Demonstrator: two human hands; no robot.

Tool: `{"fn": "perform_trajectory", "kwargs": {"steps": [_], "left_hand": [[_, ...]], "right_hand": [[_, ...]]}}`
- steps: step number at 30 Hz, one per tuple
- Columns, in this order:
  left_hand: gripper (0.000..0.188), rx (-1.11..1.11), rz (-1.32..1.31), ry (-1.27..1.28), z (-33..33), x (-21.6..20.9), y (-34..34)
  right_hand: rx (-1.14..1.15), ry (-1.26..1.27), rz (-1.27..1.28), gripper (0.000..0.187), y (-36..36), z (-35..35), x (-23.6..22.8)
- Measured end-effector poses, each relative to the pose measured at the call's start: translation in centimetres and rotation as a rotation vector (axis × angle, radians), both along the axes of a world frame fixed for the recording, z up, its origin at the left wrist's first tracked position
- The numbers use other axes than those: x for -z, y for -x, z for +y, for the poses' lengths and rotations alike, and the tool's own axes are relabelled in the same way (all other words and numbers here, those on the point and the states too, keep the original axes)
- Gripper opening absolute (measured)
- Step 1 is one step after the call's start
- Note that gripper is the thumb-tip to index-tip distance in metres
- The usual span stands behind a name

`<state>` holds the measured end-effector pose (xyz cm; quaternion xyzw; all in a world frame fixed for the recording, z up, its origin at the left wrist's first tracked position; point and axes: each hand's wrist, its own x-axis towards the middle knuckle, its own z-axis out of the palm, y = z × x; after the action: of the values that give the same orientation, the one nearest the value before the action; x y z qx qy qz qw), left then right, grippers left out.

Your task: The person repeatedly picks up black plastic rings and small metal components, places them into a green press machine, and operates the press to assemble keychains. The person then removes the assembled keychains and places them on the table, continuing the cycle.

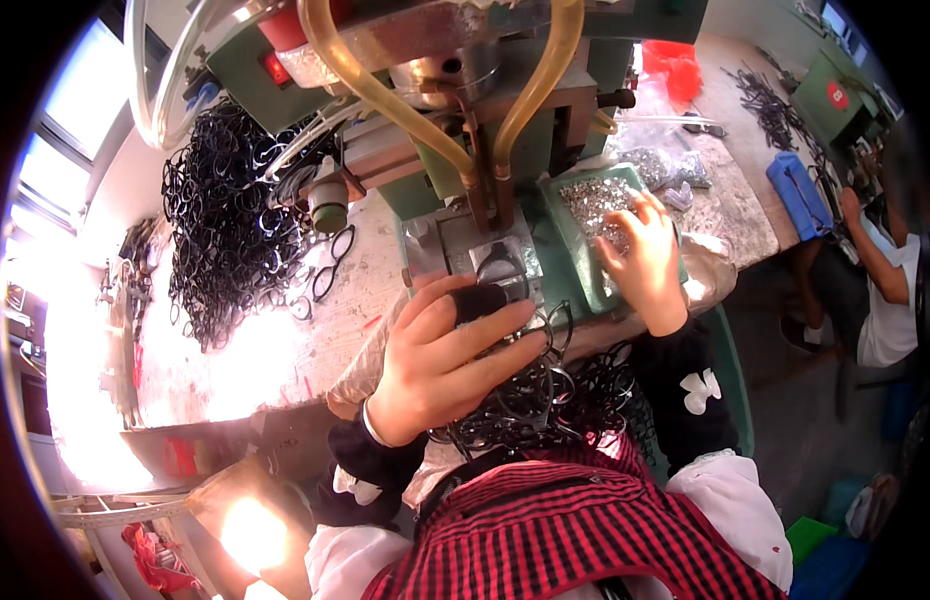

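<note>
My left hand (440, 365) is closed on a black eyeglass frame (560, 330) just in front of the machine's metal work plate (450, 240). A black cover wraps one of its fingers. One rim of the frame lies below the two copper-coloured tips (488, 200) of the machine; the fingers hide part of the rest. My right hand (645, 262) reaches over a green tray (575, 245) of small shiny metal parts (595, 205), its thumb and fingers apart. Whether a fingertip touches a part is hard to tell. More black eyeglass frames (595, 395) lie heaped at my lap.
A large pile of black eyeglass frames (225, 220) covers the left of the bench (225, 375). Yellowish hoses (385, 100) hang down the machine. Clear bags of small parts (660, 165) sit behind the tray. At right, another person (890, 275) works beside a blue box (797, 195).
</note>
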<state>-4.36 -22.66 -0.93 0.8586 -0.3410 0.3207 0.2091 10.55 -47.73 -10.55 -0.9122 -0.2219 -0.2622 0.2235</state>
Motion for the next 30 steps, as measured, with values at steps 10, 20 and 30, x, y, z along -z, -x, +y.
{"fn": "perform_trajectory", "kwargs": {"steps": [10, 20, 30], "left_hand": [[0.037, -0.108, 0.047, 0.051, -1.0, 1.8, 1.5], [0.007, -1.037, -0.039, 0.153, 12.2, 0.5, 5.1], [0.011, -1.049, 0.28, -0.011, 21.0, 15.5, 0.2]], "right_hand": [[-0.092, -0.187, -0.05, 0.017, 0.1, -0.3, 0.2], [-0.175, -1.229, 0.492, 0.014, -0.1, -0.4, 1.2], [-0.034, -0.655, 0.259, 0.014, 2.8, 0.1, -0.9]]}}
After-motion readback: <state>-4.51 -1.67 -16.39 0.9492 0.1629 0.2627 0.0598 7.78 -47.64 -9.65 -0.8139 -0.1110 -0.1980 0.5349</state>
